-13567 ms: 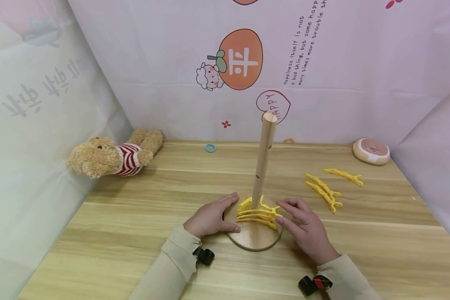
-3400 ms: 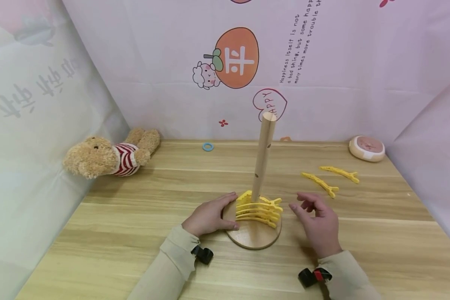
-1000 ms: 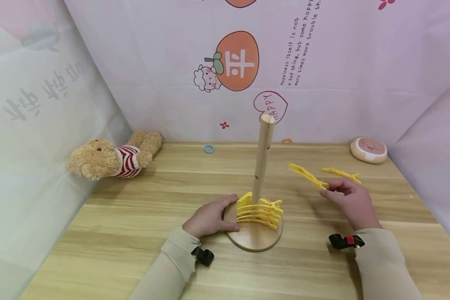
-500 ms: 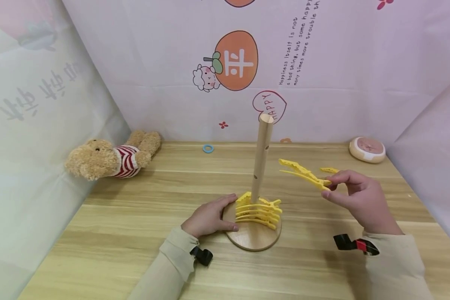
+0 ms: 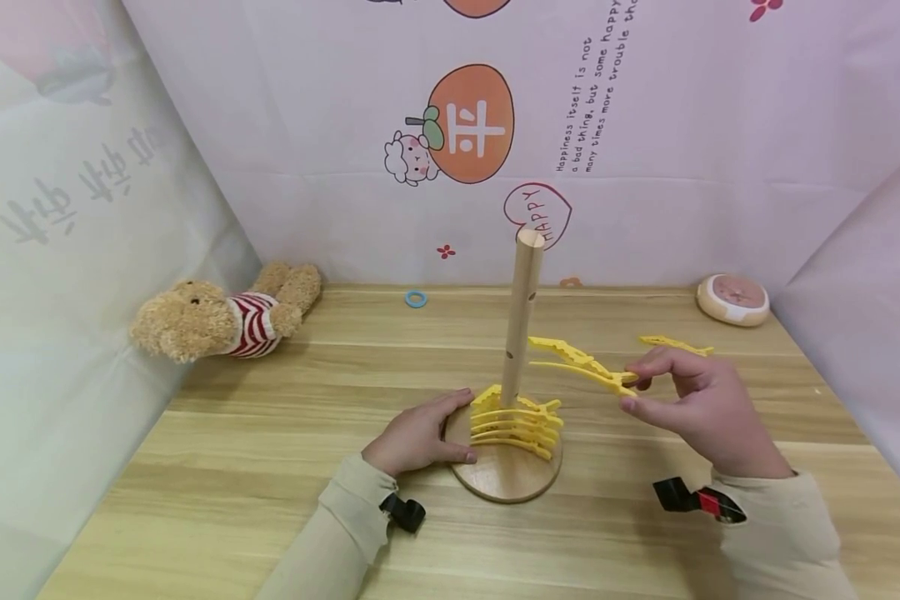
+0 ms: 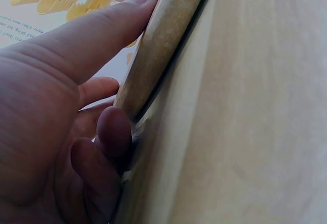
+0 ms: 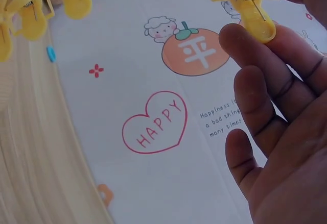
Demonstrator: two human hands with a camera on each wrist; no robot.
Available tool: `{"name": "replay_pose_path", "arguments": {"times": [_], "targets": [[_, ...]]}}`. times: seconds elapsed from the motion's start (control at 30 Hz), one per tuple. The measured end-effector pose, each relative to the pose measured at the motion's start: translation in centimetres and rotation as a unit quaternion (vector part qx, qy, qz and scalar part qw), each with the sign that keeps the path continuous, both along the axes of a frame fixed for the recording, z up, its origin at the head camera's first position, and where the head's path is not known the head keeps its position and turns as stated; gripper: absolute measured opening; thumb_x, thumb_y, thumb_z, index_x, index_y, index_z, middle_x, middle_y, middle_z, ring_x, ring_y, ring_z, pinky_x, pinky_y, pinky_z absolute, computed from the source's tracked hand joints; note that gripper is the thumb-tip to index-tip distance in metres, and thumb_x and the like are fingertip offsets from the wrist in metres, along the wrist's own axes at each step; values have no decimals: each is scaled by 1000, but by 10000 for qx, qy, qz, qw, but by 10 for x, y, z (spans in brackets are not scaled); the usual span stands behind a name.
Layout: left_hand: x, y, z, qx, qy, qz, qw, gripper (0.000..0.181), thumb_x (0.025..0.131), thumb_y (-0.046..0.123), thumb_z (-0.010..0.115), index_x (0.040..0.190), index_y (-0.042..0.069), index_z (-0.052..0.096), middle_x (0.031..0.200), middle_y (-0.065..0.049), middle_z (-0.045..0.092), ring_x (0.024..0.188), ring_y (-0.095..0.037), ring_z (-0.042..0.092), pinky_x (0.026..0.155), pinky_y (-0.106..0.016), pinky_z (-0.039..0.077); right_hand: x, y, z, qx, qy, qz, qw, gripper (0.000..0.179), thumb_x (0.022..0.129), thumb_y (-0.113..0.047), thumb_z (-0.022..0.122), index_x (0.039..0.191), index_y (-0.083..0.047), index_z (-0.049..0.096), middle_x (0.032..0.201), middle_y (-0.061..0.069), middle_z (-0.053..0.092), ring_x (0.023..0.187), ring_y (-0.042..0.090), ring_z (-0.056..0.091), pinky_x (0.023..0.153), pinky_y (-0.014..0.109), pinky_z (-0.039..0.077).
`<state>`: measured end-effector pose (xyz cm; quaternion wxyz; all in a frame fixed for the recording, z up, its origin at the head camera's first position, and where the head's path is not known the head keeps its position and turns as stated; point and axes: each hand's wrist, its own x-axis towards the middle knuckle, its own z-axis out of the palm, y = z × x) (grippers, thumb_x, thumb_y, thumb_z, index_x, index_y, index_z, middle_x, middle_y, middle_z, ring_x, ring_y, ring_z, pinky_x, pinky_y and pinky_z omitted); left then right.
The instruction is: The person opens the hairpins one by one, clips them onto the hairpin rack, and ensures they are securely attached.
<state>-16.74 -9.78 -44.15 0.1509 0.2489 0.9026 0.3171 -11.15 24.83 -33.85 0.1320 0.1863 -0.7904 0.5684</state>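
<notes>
A wooden stand [image 5: 521, 317] with a round base and an upright post is on the table. Several yellow hair clips [image 5: 516, 429] sit in a stack around the foot of its post. My left hand [image 5: 420, 435] grips the left rim of the base, thumb on top; in the left wrist view its fingers bend at the base's edge [image 6: 163, 45]. Right of the post, my right hand [image 5: 701, 408] pinches the handle end of another yellow hair clip [image 5: 581, 365] above the table. That clip's jaws are spread and point left at the post.
One more yellow hair clip [image 5: 675, 343] lies behind my right hand, partly covered by it. Along the back are a blue ring [image 5: 416, 298] and a round pink-and-white item [image 5: 733, 300]. A plush bear [image 5: 225, 317] lies at the left, beside the printed cloth wall.
My right hand has picked a hair clip off the table, squeezed its jaws apart and moved it left to the post. Earlier, more clips joined the stack. My left hand stays put.
</notes>
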Motion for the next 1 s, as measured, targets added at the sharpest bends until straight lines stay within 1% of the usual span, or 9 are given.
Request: {"name": "replay_pose_path", "arguments": {"times": [0.1, 0.17, 0.27, 0.4, 0.5, 0.67, 0.73, 0.9, 1.0], "targets": [[0, 0, 0, 10, -5, -1, 10000, 93, 80, 49, 83, 156, 21, 38, 159, 2, 37, 143, -23, 40, 113, -46, 36, 0, -5, -1, 318, -25, -41, 9995, 26, 74, 14, 81, 94, -1, 73, 93, 6, 71, 84, 19, 60, 82, 18, 49], [0, 0, 0, 16, -2, 1, 10000, 93, 79, 49, 83, 156, 20, 38, 159, 2, 38, 143, -24, 40, 113, -47, 37, 0, -8, -2, 438, -23, -2, 9990, 26, 75, 12, 81, 94, -2, 73, 94, 8, 71, 85, 19, 61, 83, 19, 49], [0, 0, -1, 31, -11, -1, 10000, 93, 79, 49, 83, 156, 20, 38, 159, 2, 38, 143, -23, 40, 113, -47, 36, -1, -12, -3, 527, 30, 149, 9985, 25, 75, 11, 82, 92, -5, 73, 93, 8, 71, 86, 20, 62, 83, 20, 50], [0, 0, -1, 36, -32, -8, 10000, 93, 79, 49, 83, 156, 21, 38, 159, 2, 37, 143, -23, 40, 114, -46, 36, -3, -16, -6, 616, 232, 293, 9974, 26, 73, 11, 83, 87, -8, 72, 91, 6, 72, 84, 18, 63, 82, 20, 50], [-1, 0, -1, 5, -16, -7, 10000, 94, 79, 50, 83, 157, 21, 38, 159, 2, 38, 143, -23, 40, 113, -46, 37, -4, -18, -8, 740, 327, 337, 9962, 28, 72, 10, 84, 87, -11, 72, 90, 6, 72, 82, 18, 61, 81, 19, 48], [-1, 1, 0, -66, -15, 63, 10000, 96, 78, 54, 82, 157, 23, 38, 160, 5, 37, 143, -22, 39, 113, -46, 37, -4, -23, -11, 1129, 114, 236, 9933, 27, 76, 0, 86, 89, -20, 73, 90, -1, 72, 83, 16, 59, 83, 21, 44], [0, 1, 1, -99, -19, 93, 9999, 97, 77, 54, 83, 157, 23, 38, 160, 5, 37, 143, -23, 39, 113, -47, 37, -4, -24, -12, 1277, 17, 197, 9916, 25, 78, -5, 86, 88, -22, 72, 90, -4, 72, 84, 15, 59, 81, 22, 44], [1, 3, 3, -170, -26, 128, 9998, 98, 76, 52, 84, 157, 22, 37, 160, 5, 36, 143, -24, 39, 113, -48, 37, -5, -27, -15, 1535, -127, 130, 9880, 22, 80, -12, 86, 87, -26, 71, 92, -7, 71, 85, 13, 59, 77, 23, 45], [2, 4, 4, -205, -45, 137, 9997, 98, 77, 51, 84, 157, 22, 37, 160, 6, 35, 143, -25, 39, 113, -49, 36, -5, -28, -17, 1592, -184, 111, 9870, 21, 80, -14, 86, 87, -27, 71, 91, -8, 70, 85, 12, 58, 77, 23, 44]]}}
